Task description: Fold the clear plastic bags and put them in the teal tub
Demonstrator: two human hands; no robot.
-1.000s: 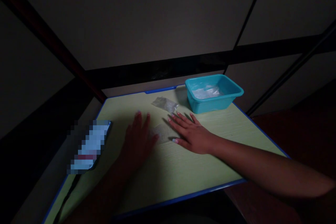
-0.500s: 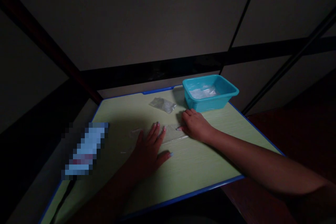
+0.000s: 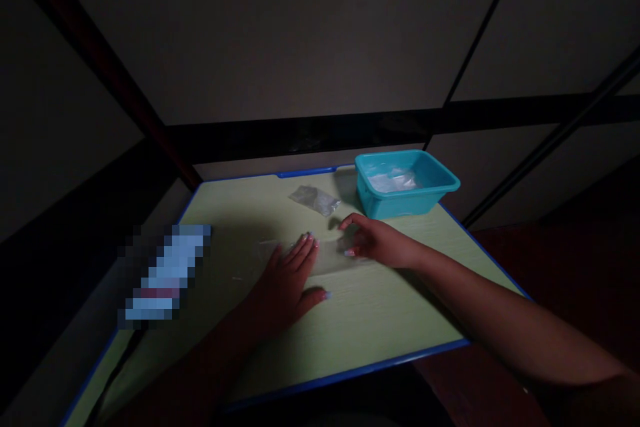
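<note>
A clear plastic bag (image 3: 331,257) lies flat on the pale green table. Across its left part, my left hand (image 3: 290,277) rests palm down with the thumb held apart from the fingers. At the bag's right end is my right hand (image 3: 373,240), its thumb and forefinger parted and curved; I see nothing between them. Whether its lower fingers touch the bag is hidden. Just beyond both hands lies a small folded clear plastic packet (image 3: 316,200).
A turquoise plastic basin (image 3: 405,203) with clear plastic bags (image 3: 395,180) inside stands at the back right. On the left is a blurred-out bright device (image 3: 167,273) with a dark cable (image 3: 117,370). The table (image 3: 380,320) has a blue edge; cabinet panels rise behind it.
My right hand has opened its thumb and forefinger and lifted slightly from the bag's right end. My left hand stays flat on the bag. The whole view has shifted a little.
</note>
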